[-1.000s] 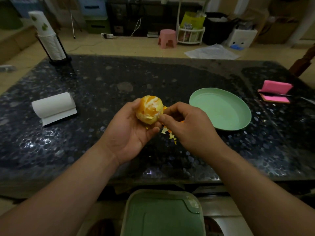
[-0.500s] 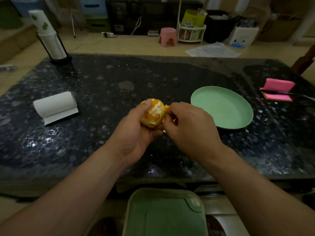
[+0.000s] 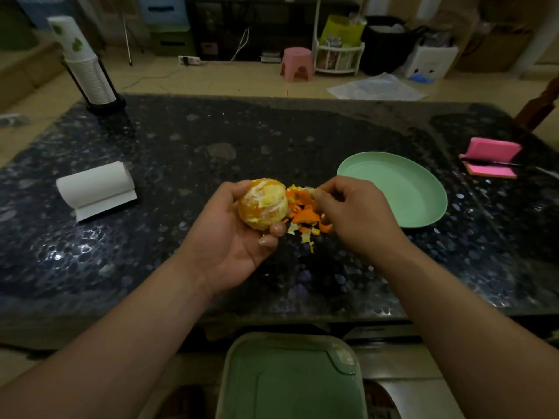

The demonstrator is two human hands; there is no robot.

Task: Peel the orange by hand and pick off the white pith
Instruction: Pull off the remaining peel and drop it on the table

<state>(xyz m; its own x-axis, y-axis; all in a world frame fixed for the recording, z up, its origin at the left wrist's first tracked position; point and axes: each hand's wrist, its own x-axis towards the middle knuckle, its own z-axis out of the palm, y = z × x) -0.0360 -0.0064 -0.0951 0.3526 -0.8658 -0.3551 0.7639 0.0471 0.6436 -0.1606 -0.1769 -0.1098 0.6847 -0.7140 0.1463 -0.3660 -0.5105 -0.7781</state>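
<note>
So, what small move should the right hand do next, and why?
Probably let go of the pale scrap that the right hand pinches, dropping it on the heap of orange peel scraps just below. The round mostly peeled orange in the left hand has white pith left to pick.

We log the desk (image 3: 211,137): dark speckled stone top, glossy, roughly rectangular.
- Far-left corner: cup stack (image 3: 90,80), upright in a black holder.
- Left side: paper roll (image 3: 96,189) on its side, loose end flat on the top.
- Centre, toward the front: peel scraps (image 3: 304,217), orange and pale bits in a small heap.
- Right of the heap, close by: green plate (image 3: 435,213), right way up.
- Far right: pink pad (image 3: 493,148) w/ a thin dark item across it; we cannot ID that item.
</note>
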